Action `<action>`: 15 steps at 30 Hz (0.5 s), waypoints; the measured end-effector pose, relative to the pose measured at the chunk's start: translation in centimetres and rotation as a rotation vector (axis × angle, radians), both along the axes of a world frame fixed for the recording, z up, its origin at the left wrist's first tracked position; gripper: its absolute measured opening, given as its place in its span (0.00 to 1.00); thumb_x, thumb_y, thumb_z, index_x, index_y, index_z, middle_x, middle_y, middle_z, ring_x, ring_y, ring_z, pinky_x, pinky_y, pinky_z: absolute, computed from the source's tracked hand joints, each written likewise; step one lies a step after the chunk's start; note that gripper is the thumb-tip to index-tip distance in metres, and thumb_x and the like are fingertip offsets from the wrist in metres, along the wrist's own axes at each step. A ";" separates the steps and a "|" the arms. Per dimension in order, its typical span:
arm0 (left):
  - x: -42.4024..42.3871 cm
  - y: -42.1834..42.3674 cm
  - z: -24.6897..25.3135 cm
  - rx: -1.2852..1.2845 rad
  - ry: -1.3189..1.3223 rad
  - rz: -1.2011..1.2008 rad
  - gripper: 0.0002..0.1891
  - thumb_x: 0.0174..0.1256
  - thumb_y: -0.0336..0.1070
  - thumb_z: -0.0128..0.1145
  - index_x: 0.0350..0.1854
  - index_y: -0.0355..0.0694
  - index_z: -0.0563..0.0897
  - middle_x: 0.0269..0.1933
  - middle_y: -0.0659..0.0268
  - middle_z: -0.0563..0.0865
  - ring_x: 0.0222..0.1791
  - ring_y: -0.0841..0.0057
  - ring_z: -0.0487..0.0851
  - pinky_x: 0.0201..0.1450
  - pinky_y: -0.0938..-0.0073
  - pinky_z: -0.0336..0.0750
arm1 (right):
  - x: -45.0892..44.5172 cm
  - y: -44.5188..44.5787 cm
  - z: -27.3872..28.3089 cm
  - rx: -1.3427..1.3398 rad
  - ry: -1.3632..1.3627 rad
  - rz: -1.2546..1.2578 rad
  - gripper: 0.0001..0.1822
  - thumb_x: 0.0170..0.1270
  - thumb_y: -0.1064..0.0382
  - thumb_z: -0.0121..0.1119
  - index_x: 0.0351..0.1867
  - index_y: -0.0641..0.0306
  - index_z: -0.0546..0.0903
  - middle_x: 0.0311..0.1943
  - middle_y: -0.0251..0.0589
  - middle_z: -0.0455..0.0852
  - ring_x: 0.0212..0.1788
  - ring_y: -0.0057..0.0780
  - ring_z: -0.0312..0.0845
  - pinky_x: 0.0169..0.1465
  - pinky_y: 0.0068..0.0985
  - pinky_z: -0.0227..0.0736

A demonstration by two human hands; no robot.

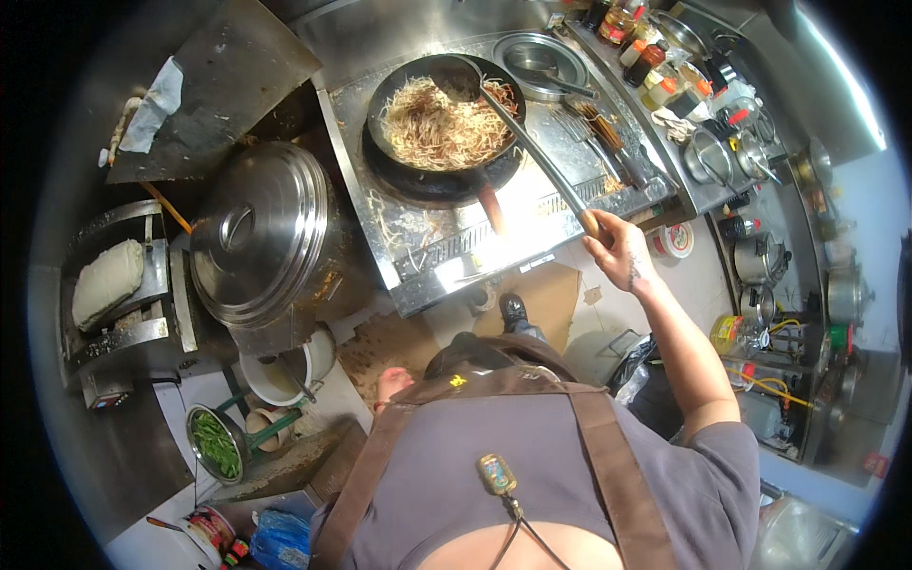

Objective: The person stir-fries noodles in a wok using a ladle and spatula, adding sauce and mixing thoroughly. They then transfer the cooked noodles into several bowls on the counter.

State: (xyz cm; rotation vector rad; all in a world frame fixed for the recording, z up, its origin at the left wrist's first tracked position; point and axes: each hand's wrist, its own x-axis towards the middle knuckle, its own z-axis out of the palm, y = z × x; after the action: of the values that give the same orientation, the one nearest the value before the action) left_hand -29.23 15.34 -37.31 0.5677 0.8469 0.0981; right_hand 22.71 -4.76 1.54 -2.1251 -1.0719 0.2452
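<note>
My right hand (618, 249) grips the wooden end of a long-handled metal ladle (538, 157). The ladle's bowl rests among noodles (434, 132) at the upper side of a dark wok (385, 146). Some red pieces show at the right of the noodles. The wok sits on a burner of the stainless steel stove (427, 242), its handle pointing towards me. My left hand (394, 383) hangs low beside the apron, away from the stove; its fingers are partly hidden and I cannot tell their closure.
Right of the wok stand a metal basin (581, 60) with a ladle, a wire skimmer (570, 128) and a bamboo brush (602, 128). Sauce bottles (648, 60) crowd the right shelf. A large lidded pot (260, 235) is at left, with a bowl of green vegetables (216, 445) below.
</note>
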 end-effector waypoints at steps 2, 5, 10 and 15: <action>5.7 -3.7 0.6 0.239 0.071 -0.003 0.10 0.62 0.27 0.57 0.44 0.32 0.76 0.35 0.59 0.83 0.30 0.72 0.84 0.36 0.74 0.80 | 0.7 -0.3 1.2 -0.134 -0.078 -0.005 0.23 0.56 0.67 0.61 0.54 0.71 0.75 0.31 0.53 0.84 0.32 0.31 0.83 0.39 0.25 0.75; 12.4 -5.9 5.5 0.473 0.220 -0.046 0.11 0.61 0.29 0.59 0.44 0.33 0.76 0.35 0.61 0.83 0.31 0.75 0.83 0.34 0.77 0.78 | 1.4 -2.8 1.0 -0.154 -0.001 0.002 0.24 0.56 0.70 0.61 0.56 0.70 0.74 0.36 0.52 0.86 0.40 0.31 0.85 0.46 0.24 0.76; 19.1 -5.7 7.8 0.579 0.307 -0.179 0.09 0.62 0.26 0.55 0.44 0.35 0.78 0.31 0.64 0.84 0.30 0.80 0.82 0.32 0.79 0.75 | 5.6 1.4 -1.6 -0.239 0.033 0.181 0.25 0.53 0.73 0.59 0.56 0.70 0.74 0.40 0.61 0.82 0.43 0.53 0.81 0.47 0.33 0.76; 23.4 -4.5 13.6 0.743 0.372 -0.012 0.10 0.63 0.26 0.54 0.46 0.34 0.77 0.33 0.63 0.84 0.30 0.81 0.82 0.32 0.82 0.75 | 10.4 -1.1 -0.1 -0.038 -0.138 0.237 0.26 0.54 0.77 0.54 0.58 0.68 0.71 0.37 0.61 0.82 0.41 0.56 0.81 0.43 0.38 0.77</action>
State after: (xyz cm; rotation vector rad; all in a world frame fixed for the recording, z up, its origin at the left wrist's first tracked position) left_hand -5.87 10.81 -23.67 1.3162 1.1692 0.3093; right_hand 33.07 -5.83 1.44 -2.0716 -1.4135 0.2346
